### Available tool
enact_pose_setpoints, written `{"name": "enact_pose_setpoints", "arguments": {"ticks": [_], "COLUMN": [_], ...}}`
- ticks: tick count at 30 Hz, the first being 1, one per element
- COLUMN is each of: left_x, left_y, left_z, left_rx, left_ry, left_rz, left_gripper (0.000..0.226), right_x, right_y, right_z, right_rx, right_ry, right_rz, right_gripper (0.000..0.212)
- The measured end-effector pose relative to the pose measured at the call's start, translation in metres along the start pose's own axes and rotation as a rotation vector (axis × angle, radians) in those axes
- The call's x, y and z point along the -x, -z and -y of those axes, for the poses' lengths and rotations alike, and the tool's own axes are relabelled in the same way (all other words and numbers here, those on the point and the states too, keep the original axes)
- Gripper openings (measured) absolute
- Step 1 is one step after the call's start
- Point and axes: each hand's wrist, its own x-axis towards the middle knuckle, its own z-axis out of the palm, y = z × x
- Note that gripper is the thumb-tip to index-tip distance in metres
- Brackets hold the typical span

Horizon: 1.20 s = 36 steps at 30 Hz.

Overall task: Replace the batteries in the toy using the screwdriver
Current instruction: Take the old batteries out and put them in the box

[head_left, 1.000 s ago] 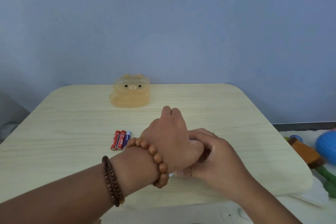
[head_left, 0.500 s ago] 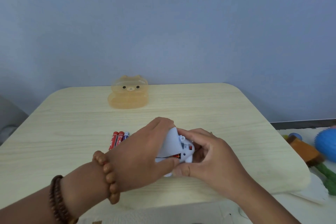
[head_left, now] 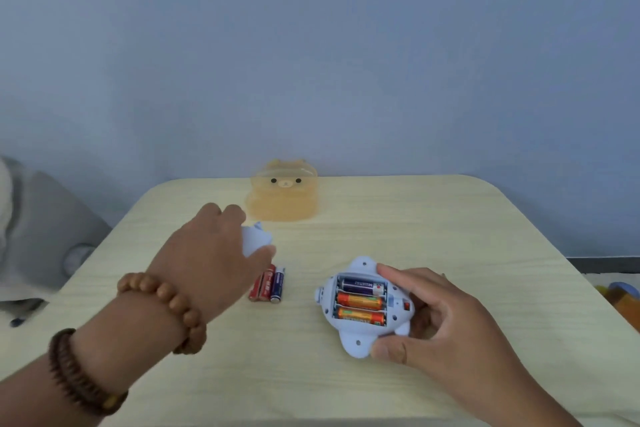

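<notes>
A pale blue toy [head_left: 356,340] lies upside down on the wooden table [head_left: 450,236], its battery bay open with three batteries [head_left: 360,302] inside: one dark, two orange. My right hand [head_left: 446,326] grips the toy by its right side. My left hand [head_left: 211,256] is raised to the left and holds the pale blue battery cover [head_left: 255,240]. Three loose batteries [head_left: 268,284], two red and one blue, lie side by side on the table just below the left hand. No screwdriver is in view.
A translucent orange bear-shaped box [head_left: 284,192] stands at the table's far edge. Grey fabric [head_left: 41,225] lies off the left side. Coloured toys [head_left: 620,302] peek in at the right edge.
The left hand has lifted the cover off the toy and carried it left and away, exposing the batteries. The right hand keeps hold of the toy.
</notes>
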Motion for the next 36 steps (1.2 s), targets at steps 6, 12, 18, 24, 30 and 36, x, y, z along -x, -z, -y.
{"name": "enact_pose_setpoints", "arguments": {"ticks": [6, 12, 18, 24, 30, 36], "left_x": [-0.004, -0.003, -0.004, -0.004, 0.005, 0.0], "left_y": [-0.019, -0.028, -0.032, -0.013, 0.008, -0.031], "left_z": [0.049, 0.052, 0.051, 0.037, -0.047, -0.086], "left_rx": [-0.105, -0.156, -0.138, -0.141, 0.37, 0.509], "left_ry": [0.164, 0.128, 0.151, 0.106, -0.342, -0.45], "left_rz": [0.091, 0.116, 0.14, 0.024, 0.082, 0.323], "left_gripper": [0.056, 0.055, 0.06, 0.06, 0.029, 0.026], "right_x": [-0.003, -0.002, 0.001, 0.002, 0.003, 0.002], "right_y": [-0.001, -0.002, -0.002, -0.002, 0.0, 0.0], "right_z": [-0.003, -0.004, -0.002, -0.001, 0.001, 0.0], "right_rx": [0.006, 0.005, 0.013, 0.018, 0.035, 0.007], "right_ry": [0.046, 0.04, 0.034, 0.02, 0.004, 0.012], "right_rz": [0.008, -0.004, -0.025, -0.02, 0.002, 0.003], "right_gripper": [0.085, 0.087, 0.083, 0.082, 0.082, 0.082]}}
